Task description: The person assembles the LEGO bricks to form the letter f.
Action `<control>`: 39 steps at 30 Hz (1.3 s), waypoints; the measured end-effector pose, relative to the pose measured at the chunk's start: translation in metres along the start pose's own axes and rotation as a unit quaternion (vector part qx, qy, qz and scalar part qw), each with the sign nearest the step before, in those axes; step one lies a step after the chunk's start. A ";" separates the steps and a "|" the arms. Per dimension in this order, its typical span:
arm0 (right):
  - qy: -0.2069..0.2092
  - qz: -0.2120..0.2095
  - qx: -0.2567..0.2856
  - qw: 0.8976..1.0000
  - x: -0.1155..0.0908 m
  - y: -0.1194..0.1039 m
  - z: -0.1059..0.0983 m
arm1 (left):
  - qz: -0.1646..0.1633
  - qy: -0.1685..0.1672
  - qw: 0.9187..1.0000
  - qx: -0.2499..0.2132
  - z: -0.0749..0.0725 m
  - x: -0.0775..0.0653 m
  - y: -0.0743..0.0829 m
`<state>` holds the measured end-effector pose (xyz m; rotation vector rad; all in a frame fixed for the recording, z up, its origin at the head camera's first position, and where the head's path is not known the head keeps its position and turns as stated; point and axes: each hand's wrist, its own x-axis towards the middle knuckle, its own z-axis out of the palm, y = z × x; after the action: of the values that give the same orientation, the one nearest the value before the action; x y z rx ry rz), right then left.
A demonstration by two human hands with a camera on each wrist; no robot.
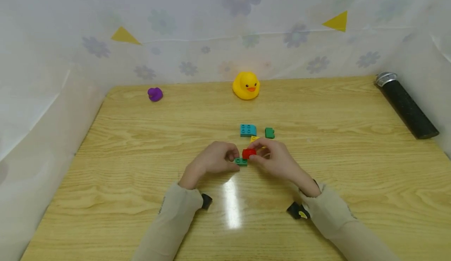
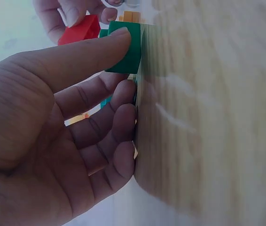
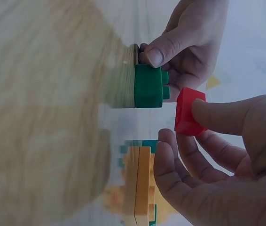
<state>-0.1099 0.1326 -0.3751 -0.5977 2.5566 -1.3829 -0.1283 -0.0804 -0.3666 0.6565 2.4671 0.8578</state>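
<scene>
My left hand (image 1: 215, 158) holds a green toy brick (image 1: 241, 162) by its left end, thumb in front, while the brick stands on the table with its studs up. In the right wrist view two studs of that brick show. My right hand (image 1: 278, 161) pinches a red brick (image 3: 189, 113) between thumb and fingers, just above the green one. A gap separates the two bricks in the right wrist view. Behind the right fingers lies a yellow brick (image 3: 142, 183), partly hidden in the head view.
Beyond the hands sit a blue brick (image 1: 248, 130) and a small dark green brick (image 1: 269, 133). Farther back are a yellow rubber duck (image 1: 246, 86) and a small purple duck (image 1: 155, 94). A black microphone (image 1: 405, 106) lies at the right edge of the wooden table (image 1: 123, 155).
</scene>
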 end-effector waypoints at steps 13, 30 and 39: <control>-0.023 -0.023 0.024 0.999 -0.001 -0.004 0.005 | 0.017 0.004 0.999 0.028 0.003 0.001 0.001; -0.031 -0.033 0.001 0.999 -0.002 -0.001 0.012 | 0.012 0.002 1.000 0.016 0.005 0.002 0.004; -0.029 -0.050 -0.008 0.998 -0.002 -0.002 0.010 | 0.005 0.006 1.000 0.016 0.005 0.002 0.004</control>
<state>-0.1044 0.1244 -0.3790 -0.7652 2.5277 -1.3550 -0.1255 -0.0741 -0.3680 0.6783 2.4951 0.8293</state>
